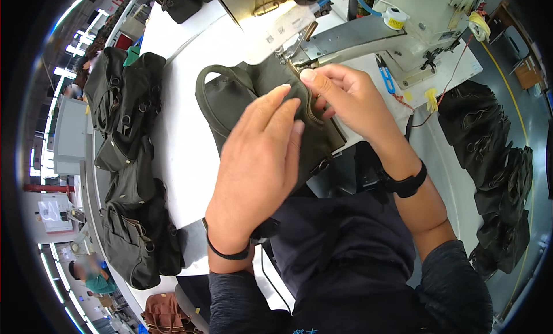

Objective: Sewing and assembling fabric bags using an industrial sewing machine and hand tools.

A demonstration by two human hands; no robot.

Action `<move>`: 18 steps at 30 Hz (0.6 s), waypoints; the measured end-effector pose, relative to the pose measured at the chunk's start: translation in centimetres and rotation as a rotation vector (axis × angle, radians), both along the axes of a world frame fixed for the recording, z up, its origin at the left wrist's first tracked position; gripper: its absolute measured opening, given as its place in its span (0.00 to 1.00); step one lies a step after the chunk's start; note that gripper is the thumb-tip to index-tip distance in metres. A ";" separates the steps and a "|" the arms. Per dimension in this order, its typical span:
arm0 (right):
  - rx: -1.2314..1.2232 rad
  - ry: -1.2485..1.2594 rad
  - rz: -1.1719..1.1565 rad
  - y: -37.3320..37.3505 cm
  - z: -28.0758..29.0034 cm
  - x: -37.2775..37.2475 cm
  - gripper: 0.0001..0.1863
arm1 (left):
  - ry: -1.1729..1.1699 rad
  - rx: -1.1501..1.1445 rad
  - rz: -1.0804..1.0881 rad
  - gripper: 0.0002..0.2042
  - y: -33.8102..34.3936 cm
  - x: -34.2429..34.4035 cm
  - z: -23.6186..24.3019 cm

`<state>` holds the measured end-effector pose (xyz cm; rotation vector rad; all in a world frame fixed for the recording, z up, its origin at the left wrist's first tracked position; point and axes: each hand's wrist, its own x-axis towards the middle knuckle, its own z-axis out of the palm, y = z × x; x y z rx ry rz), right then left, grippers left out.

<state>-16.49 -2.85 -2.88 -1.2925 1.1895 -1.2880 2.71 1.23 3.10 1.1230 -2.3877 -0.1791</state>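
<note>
An olive bag (pixel 216 98) with a looped handle lies under the needle area of a sewing machine (pixel 345 43), a metal zipper (pixel 315 116) running along its edge. My left hand (pixel 253 161) rests over the bag with its fingers stretched out, their tips near the zipper. My right hand (pixel 348 101) pinches the zipper edge between thumb and fingers just below the presser foot. The bag's lower part is partly hidden by my left hand.
Piles of dark bags lie on the left of the white table (pixel 178 126) and at the right (pixel 495 201). Blue thread snips (pixel 386 75) lie beside the machine. A brown bag (pixel 167 311) is at lower left. A co-worker (pixel 98 282) is in the left distance.
</note>
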 end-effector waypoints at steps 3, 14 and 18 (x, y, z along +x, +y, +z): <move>0.240 -0.269 0.403 0.6 -0.2 -0.4 0.14 | -0.024 -0.143 -0.007 0.11 -0.7 -0.3 -0.6; 0.175 -0.271 0.229 2.7 -2.8 -0.9 0.15 | 0.110 -0.433 0.043 0.16 0.4 -0.1 -5.9; 0.096 -0.187 0.191 4.4 -2.8 -0.8 0.18 | 0.090 -0.431 -0.003 0.20 1.3 -0.5 -6.8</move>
